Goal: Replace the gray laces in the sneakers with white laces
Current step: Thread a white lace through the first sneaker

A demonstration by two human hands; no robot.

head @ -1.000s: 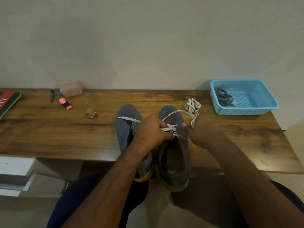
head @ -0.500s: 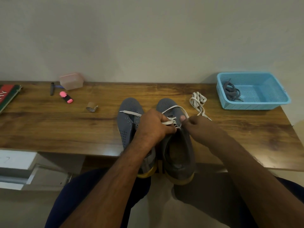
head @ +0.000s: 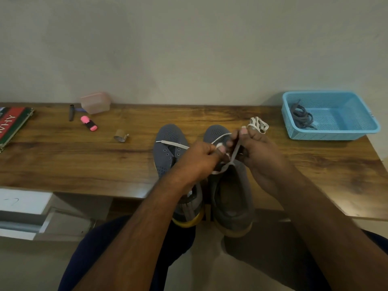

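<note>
Your right hand point(head: 260, 152) has lifted the white lace point(head: 235, 153) up and away from the eyelets of the right sneaker point(head: 231, 196), fingers pinching it, so the strand now runs taut where a second ago it lay low by the tongue. Your left hand point(head: 199, 160) still pinches the other end, probably feeding the next eyelet. The gray laces point(head: 300, 116) sit in the blue basket point(head: 357, 131), far right on the desk point(head: 84, 160).

On the wooden desk point(head: 63, 160), far left of the fingers: pink highlighter point(head: 89, 123), tape roll point(head: 120, 136), pink container point(head: 95, 102), black pen point(head: 71, 112), red book point(head: 12, 122).
</note>
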